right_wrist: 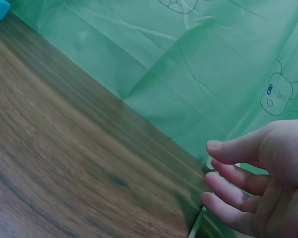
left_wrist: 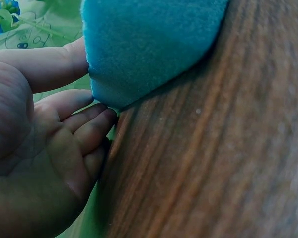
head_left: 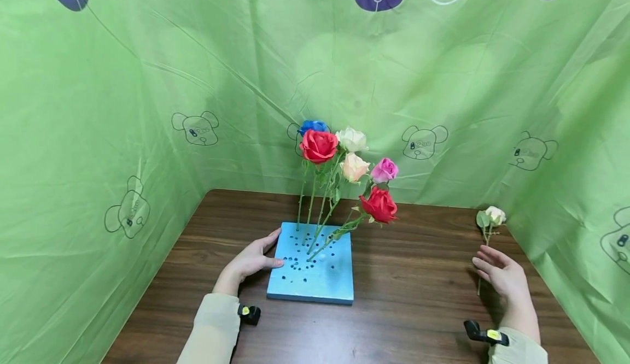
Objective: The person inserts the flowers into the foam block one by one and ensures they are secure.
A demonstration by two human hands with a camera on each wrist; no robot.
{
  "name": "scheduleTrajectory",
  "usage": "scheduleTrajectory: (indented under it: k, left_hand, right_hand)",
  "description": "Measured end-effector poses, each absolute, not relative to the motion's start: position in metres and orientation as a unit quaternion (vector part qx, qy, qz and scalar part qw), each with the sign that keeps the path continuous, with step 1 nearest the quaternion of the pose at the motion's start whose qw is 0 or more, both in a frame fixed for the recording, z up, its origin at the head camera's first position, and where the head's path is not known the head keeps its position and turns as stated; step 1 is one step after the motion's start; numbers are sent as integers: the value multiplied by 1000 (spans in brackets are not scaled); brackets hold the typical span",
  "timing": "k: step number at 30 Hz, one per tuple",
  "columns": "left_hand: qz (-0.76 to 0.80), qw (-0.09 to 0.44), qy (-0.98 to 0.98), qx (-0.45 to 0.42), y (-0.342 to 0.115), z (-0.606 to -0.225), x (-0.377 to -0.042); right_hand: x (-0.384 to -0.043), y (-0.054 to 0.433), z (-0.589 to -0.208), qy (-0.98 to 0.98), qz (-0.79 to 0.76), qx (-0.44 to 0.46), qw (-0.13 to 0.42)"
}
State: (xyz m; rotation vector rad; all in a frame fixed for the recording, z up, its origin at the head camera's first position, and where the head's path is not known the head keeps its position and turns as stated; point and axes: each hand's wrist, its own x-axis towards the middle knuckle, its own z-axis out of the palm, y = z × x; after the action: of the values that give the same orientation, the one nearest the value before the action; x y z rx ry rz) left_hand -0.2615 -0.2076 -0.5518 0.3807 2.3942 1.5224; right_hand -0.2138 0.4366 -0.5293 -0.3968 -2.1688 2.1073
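My left hand [head_left: 252, 256] grips the left edge of a light blue foam block [head_left: 325, 287] with many small holes. The thumb lies on its top, and the other fingers bend against its side in the left wrist view. Several artificial roses stand in the block: a blue rose [head_left: 313, 127], a red rose [head_left: 319, 146], a white rose [head_left: 351, 139], a peach rose [head_left: 354, 166], a pink rose [head_left: 384, 170] and a second, leaning red rose [head_left: 379, 204]. My right hand [head_left: 507, 279] hovers over the stem of a loose white rose [head_left: 495, 216], thumb and fingers apart.
A brown wood-grain table [head_left: 408, 309] carries everything. Green printed cloth [head_left: 443, 80] hangs behind it and along both sides. The loose rose lies near the table's right edge, its bloom close to the back corner.
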Motion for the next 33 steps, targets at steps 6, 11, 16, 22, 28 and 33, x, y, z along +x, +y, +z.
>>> scheduleTrajectory:
  k: [6,11,16,22,28,33]
  left_hand:
    - [526,137,828,135,-208,-552,-263]
    - [526,135,829,136,-208,-554,-263]
    - [527,135,828,133,-208,-555,-264]
    - [524,139,832,119,-208,-554,-260]
    - [519,140,835,117,-209,-555,-259]
    - [525,139,831,121,-207,-552,-260]
  right_hand:
    - [-211,443,-531,-745,644,-163,59]
    - [-213,446,-534,-759,622,-186,51]
    - [-216,445,-537,-779,591,-204,46]
    - [-219,444,-541,-805,541,-239,40]
    - [-219,442,-542,-863,434,-253,46]
    - [-219,438,-539,-894,373,-245,48]
